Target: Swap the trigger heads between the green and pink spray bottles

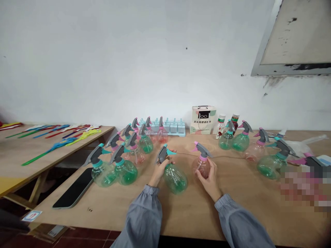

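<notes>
My left hand (163,169) is wrapped round the neck of a green spray bottle (176,179), which leans with its base toward the right. Its grey trigger head with a teal nozzle points right. My right hand (210,174) grips the side of a pink spray bottle (200,166), thumb in front and fingers behind. That bottle stands about upright, its pink nozzle pointing left. To the left stands a group of several green and pink bottles, among them a green bottle (126,172). More stand on the right, including a large green bottle (269,166).
A black phone (73,188) lies at the table's left. Along the wall stand a light-blue mould tray (177,128), a paper bag (202,120) and two small bottles, one white (219,126). Colourful long items (51,148) lie on another table at left. A clear plastic bag (301,148) is at right.
</notes>
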Demonstrator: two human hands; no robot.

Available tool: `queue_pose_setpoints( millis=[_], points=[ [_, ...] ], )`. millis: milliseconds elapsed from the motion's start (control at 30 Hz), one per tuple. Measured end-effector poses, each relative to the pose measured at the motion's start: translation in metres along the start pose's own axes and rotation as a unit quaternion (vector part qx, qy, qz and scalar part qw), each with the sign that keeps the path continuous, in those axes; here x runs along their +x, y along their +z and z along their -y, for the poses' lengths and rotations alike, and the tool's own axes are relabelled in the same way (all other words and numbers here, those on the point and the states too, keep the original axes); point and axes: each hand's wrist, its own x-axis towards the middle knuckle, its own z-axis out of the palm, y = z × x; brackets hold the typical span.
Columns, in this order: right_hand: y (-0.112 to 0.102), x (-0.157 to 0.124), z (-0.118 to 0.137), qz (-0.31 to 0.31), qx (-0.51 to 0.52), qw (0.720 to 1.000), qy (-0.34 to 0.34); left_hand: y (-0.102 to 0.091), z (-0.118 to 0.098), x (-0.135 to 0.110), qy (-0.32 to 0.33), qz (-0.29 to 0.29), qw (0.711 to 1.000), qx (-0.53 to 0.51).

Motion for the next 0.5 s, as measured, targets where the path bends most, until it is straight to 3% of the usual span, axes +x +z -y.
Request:
queue_pose_setpoints(
  millis=[167, 367, 500],
  points=[
    [-0.0014, 0.0008, 0.0016, 0.005, -0.002, 1.0, 0.017, -0.0001, -0.0006, -0.0022, 0.002, -0.001, 1.0, -0.008],
    [-0.0018, 0.0013, 0.0021, 0.002, -0.004, 1.0, 0.01, -0.0004, -0.0003, -0.0003, 0.011, 0.052, 0.998, 0.015],
    [-0.0023, 0.0016, 0.0023, 0.002, -0.002, 1.0, 0.007, -0.002, 0.0028, -0.0008, 0.024, 0.007, 1.0, 0.013]
  ],
)
